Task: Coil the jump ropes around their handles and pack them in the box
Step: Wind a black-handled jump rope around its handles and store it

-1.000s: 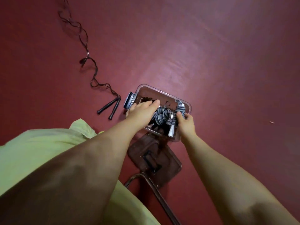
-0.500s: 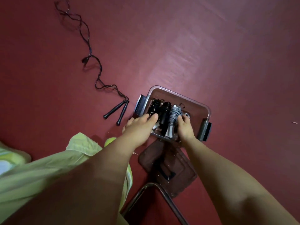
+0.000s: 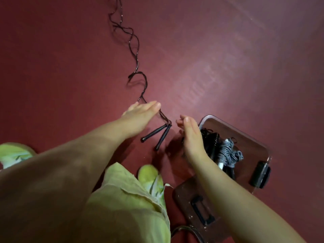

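Observation:
A black jump rope lies uncoiled on the red floor, its two handles [image 3: 157,135] side by side and its twisted cord [image 3: 135,55] trailing away to the top. My left hand [image 3: 140,116] hovers flat just left of the handles, fingers straight, holding nothing. To the right of the handles my right hand [image 3: 192,135] is open, empty, palm facing left. The clear plastic box [image 3: 245,135] sits right of that hand. Inside it lie a coiled black rope [image 3: 211,139] and a coiled grey rope [image 3: 229,153].
The box's clear lid [image 3: 189,200] with a black handle lies on the floor in front of the box. A dark metal leg [image 3: 191,232] curves at the bottom edge. My green trousers [image 3: 126,204] and green shoe [image 3: 149,174] are at lower left.
Both hands have left the box and the coiled ropes and moved left, now flanking the black handles on the floor. The view has shifted left too.

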`<state>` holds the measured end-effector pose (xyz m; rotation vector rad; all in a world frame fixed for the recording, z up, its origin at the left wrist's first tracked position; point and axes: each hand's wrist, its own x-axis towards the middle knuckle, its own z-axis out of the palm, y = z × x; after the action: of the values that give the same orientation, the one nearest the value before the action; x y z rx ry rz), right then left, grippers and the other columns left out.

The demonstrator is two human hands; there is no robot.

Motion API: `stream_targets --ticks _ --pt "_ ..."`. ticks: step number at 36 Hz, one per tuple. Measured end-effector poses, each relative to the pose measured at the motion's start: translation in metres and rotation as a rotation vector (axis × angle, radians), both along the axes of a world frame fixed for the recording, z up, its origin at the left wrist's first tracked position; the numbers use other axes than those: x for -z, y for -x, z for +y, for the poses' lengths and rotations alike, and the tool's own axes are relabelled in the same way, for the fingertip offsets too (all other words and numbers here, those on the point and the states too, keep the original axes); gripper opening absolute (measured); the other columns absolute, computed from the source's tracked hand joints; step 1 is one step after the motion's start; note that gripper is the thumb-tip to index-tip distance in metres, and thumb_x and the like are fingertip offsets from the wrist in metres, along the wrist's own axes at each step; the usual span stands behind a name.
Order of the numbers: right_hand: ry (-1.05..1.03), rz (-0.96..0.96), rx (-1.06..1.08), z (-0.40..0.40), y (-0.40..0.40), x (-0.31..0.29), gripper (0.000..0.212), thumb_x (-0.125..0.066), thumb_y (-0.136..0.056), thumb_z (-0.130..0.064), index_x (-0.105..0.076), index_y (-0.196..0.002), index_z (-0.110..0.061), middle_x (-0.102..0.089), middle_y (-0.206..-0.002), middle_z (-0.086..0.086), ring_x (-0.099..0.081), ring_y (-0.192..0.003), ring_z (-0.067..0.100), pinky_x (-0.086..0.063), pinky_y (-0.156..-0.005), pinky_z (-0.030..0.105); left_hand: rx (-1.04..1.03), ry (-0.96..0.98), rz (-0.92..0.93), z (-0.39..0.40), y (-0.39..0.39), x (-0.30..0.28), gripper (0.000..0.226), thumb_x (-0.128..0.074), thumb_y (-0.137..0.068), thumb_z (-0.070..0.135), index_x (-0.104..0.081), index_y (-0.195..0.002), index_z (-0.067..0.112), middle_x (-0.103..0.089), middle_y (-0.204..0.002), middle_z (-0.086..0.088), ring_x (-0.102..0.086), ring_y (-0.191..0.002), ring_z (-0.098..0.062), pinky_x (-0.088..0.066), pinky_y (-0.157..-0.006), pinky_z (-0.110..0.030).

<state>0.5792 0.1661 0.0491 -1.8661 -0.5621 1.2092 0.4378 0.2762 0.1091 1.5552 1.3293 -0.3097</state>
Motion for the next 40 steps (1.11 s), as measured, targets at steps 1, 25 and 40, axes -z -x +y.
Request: stream_targets --ticks 1,25,40 --pt "0.025 0.014 -0.018 0.01 0.008 0.009 0.049 -0.037 -0.075 -0.072 -0.057 -0.101 -0.037 -0.063 -0.117 0.001 -0.056 -0.117 0.018 -0.04 -0.106 0.039 0.017 -0.01 0.0 0.002 0.003 0.004 0.051 -0.018 -0.102 0.051 -0.022 -0.15 0.037 -0.015 -0.159 0.016 0.0 -0.148 -0.013 -0.001 -0.117 -0.035" --pt "0.335 -0.298 -0.797 0.119 0.056 0.092 0.028 -0.049 -0.099 -0.034 -0.052 -0.081 -0.013 -0.064 -0.087 0.013 -0.058 -0.081 0.027 -0.048 -0.075 0.035 -0.688 0.195 -0.254 -0.03 0.135 0.128 0.102 -0.021 -0.059 0.09 -0.037 -0.145 0.038 -0.042 -0.145 0.013 -0.031 -0.137 -0.008 -0.015 -0.119 -0.035" --pt "-0.323 0.387 -0.549 0.111 0.159 -0.229 0.033 -0.035 -0.105 -0.024 -0.055 -0.098 0.002 -0.075 -0.08 0.006 -0.07 -0.084 0.022 -0.052 -0.092 0.039 -0.812 -0.281 -0.67 -0.017 0.17 -0.132 0.084 -0.029 -0.07 0.09 -0.044 -0.131 0.034 -0.054 -0.139 0.001 -0.044 -0.127 -0.011 -0.033 -0.096 -0.015"
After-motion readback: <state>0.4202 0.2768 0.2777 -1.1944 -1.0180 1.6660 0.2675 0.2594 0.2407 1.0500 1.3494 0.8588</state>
